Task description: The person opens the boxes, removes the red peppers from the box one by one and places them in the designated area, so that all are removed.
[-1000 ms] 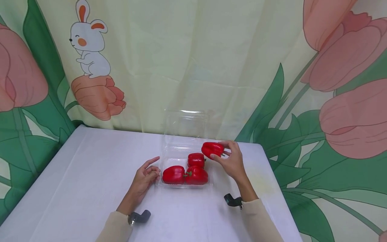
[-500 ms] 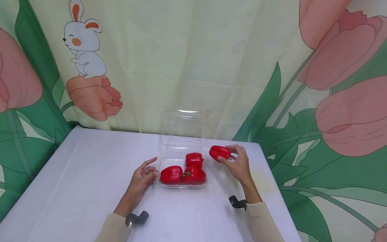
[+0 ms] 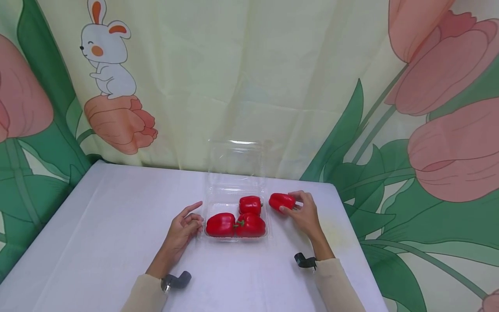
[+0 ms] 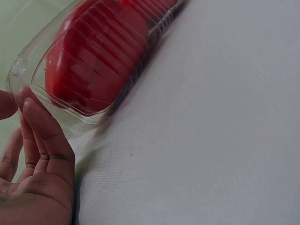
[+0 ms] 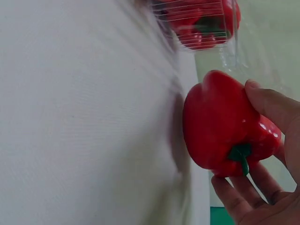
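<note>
In the head view a clear plastic clamshell container (image 3: 221,208) lies open with three red bell peppers inside. Two peppers (image 3: 221,225) lie side by side along its front; a third pepper (image 3: 250,205) is at the back right. My left hand (image 3: 185,232) pinches the container's left rim between thumb and fingertips, index finger stretched out. Right of the container, my right hand (image 3: 306,213) grips another red bell pepper (image 3: 281,202) close over the table. In the right wrist view this pepper's green stem (image 5: 241,155) faces the palm, thumb on one side and fingers on the other.
The transparent lid (image 3: 236,161) stands up at the back of the container, near the curtain (image 3: 187,108) printed with tulips and a rabbit. A white cloth covers the table (image 3: 105,242). Each wrist wears a small black camera (image 3: 177,281).
My right hand has carried its pepper rightward from above the container's back right corner and lowered it toward the table. The left hand keeps its place at the rim.
</note>
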Tool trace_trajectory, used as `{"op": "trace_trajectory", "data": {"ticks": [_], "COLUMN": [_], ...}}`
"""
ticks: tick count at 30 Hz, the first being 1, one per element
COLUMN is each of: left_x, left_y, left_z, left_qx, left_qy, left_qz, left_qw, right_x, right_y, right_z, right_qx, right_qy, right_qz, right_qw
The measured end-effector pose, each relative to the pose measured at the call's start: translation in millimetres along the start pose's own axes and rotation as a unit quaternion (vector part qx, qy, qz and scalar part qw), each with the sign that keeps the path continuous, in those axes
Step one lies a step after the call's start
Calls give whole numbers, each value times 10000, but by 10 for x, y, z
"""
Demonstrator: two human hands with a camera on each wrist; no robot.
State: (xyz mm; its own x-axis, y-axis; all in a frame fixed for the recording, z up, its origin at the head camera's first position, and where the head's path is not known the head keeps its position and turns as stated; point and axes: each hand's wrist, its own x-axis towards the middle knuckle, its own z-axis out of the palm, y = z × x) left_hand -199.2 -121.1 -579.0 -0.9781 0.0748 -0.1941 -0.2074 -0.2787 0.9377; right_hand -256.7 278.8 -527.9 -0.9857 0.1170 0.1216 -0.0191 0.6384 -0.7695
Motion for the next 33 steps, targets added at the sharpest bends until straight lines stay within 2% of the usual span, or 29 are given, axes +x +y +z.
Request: {"op": "trace_trajectory", "data": {"ticks": [13,16,21,26,33], "left_x": [-1,0,-4,-6,2], "left_y": [14,10,16,26,7], "left_z": [4,2,1,-3,6], "left_qx": [-23,6,-19,-6,-3], "left_qy": [-24,-27,9,16,71], "left_qz": [39,46,-10,2,-60], "left_qw": [10000,10000,10000,10000,10000], "right_x": [27,31,28,-42,-216], "right_y": [46,16,-124,-406,-717], "right_z": [46,16,-32,-44,47], "right_qx": [-98,-208,-337,-139,347], "right_qy": [-195,-72,233,307,-34], "right_qz": [185,165,-227,-693,-1257], "right_qw": [9996,9996,9989,9970,9915]}}
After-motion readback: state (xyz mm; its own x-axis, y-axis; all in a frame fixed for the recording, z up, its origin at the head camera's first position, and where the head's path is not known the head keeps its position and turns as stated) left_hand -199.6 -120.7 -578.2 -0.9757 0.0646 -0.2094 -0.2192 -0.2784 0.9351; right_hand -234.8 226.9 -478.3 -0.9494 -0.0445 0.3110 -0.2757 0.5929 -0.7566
